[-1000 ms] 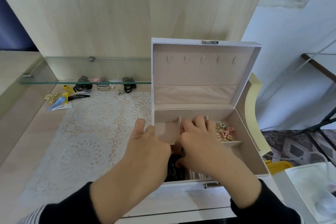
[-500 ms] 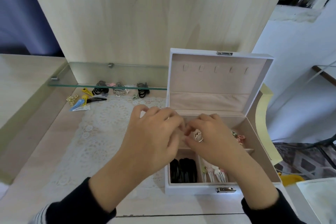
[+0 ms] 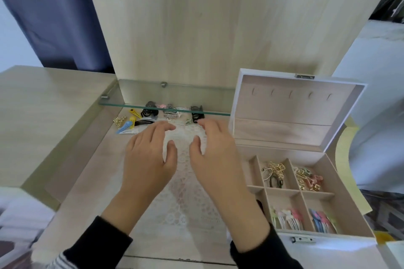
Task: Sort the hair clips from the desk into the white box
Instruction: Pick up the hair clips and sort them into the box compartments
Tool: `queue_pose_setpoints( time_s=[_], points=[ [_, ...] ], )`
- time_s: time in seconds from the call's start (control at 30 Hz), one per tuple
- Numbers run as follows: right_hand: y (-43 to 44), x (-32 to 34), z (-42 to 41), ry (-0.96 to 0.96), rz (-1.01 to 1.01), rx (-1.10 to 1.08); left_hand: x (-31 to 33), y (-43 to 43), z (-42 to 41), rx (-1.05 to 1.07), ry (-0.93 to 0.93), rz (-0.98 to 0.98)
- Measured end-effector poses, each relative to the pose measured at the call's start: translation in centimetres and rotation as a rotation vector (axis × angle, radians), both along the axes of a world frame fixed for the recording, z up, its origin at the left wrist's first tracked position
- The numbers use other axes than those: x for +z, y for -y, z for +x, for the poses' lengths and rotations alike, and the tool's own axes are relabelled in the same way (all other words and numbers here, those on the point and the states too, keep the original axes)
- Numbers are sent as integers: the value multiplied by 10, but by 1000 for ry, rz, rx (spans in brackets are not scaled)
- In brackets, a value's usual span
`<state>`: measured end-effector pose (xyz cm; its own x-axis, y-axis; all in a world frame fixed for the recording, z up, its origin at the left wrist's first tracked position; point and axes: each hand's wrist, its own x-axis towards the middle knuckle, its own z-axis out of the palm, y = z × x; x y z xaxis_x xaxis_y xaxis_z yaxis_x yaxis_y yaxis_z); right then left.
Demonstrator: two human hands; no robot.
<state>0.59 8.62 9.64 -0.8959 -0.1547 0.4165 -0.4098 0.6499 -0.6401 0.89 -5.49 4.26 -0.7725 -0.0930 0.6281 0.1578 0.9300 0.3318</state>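
From the head camera, both hands hover empty with fingers loosely spread over the lace mat (image 3: 183, 205): the left hand (image 3: 148, 155) and the right hand (image 3: 216, 159). The loose hair clips (image 3: 135, 123) lie on the counter (image 3: 91, 181) just beyond the fingertips, under the glass shelf (image 3: 166, 109). The white box (image 3: 341, 247) stands open beside the right hand.

white lace mat (image 3: 182, 199) lies flat, running front to back | glass shelf (image 3: 142, 94) spans the back on round metal pegs (image 3: 163, 84) | pale wood panel (image 3: 207, 28) stands upright behind it | dark blue curtain (image 3: 54, 17) hangs far left | pale yellow curved edge (image 3: 342, 150) at right, what it belongs to unclear
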Motion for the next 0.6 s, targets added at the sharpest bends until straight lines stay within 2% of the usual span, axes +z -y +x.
queue_pose_setpoints(
  time_s=[0.17, 0.4, 0.6],
  points=[
    [43, -22, -2, 131, 190, -48, -30, 31, -7, 140, 195, 18],
    [72, -75, -22, 352, 427, -130, -58, 53, -14, 277, 496, -60],
    [83, -92, -43, 306, 423, -187, -58, 69, -27, 294, 535, -88]
  ],
)
